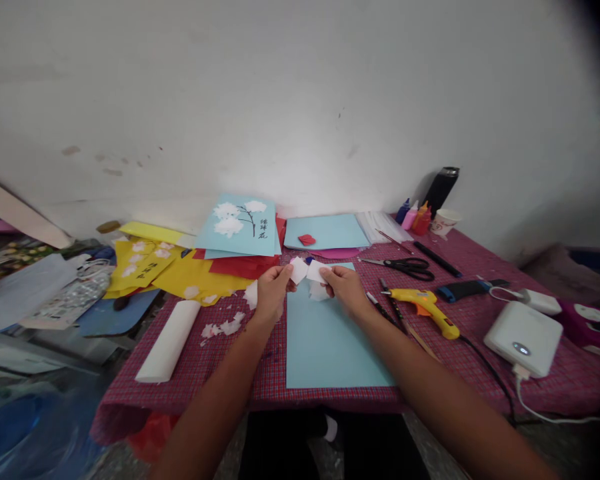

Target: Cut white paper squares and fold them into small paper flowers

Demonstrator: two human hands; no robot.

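My left hand (275, 288) pinches a small piece of white paper (299, 269) between thumb and fingers. Close beside it, my right hand (344, 285) pinches another white paper piece (316, 270); the two pieces nearly meet, and whether they are joined I cannot tell. Both hands are above the far end of a light blue sheet (330, 347) that lies flat on the table. A pale, thin scrap (319, 291) shows just below the right-hand piece. Torn white scraps (225, 327) lie left of my left hand.
A white paper roll (173, 340) lies left on the checked tablecloth (220, 380). Black scissors (405, 267), a yellow glue gun (425, 307) with a cord, and a white power bank (524, 339) are right. Behind are a flower picture (237, 230), paint bottles (411, 217) and a black flask (441, 190).
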